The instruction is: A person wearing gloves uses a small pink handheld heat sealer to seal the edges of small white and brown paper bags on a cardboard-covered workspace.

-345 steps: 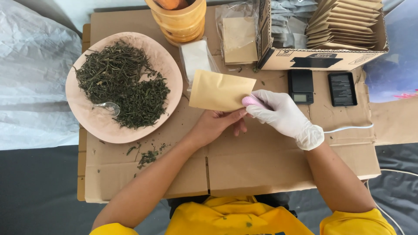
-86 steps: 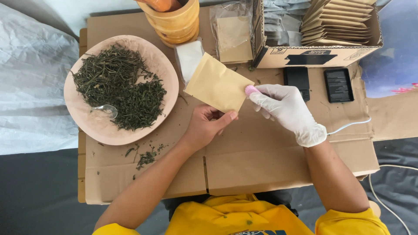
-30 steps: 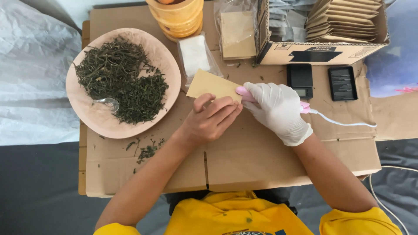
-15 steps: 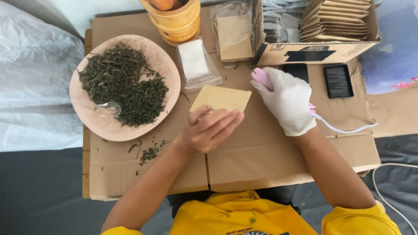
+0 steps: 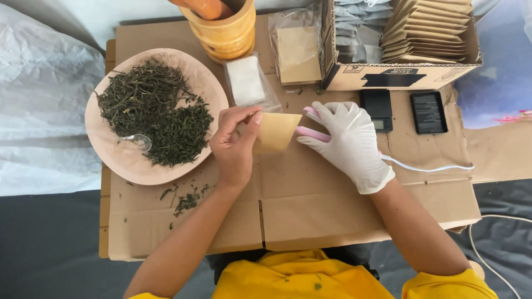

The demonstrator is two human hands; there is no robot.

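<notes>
Two hands meet over a sheet of flattened cardboard [image 5: 310,205]; the bare left hand [image 5: 235,147] pinches a small tan paper pouch [image 5: 275,132] by its left edge, thumb and fingers closed on it, holding it just above the cardboard; the gloved right hand [image 5: 346,141] is wrapped around a pink tool [image 5: 310,133], whose tip touches the pouch's right edge; a white cord [image 5: 426,168] trails from that hand to the right; left of the hands sits a pink plate [image 5: 119,160] heaped with dried green herbs [image 5: 152,113], a spoon [image 5: 138,141] lying in them; behind are a wooden mortar [image 5: 224,30], a box [image 5: 399,75] of stacked pouches, and two small black scales [image 5: 402,111].
</notes>
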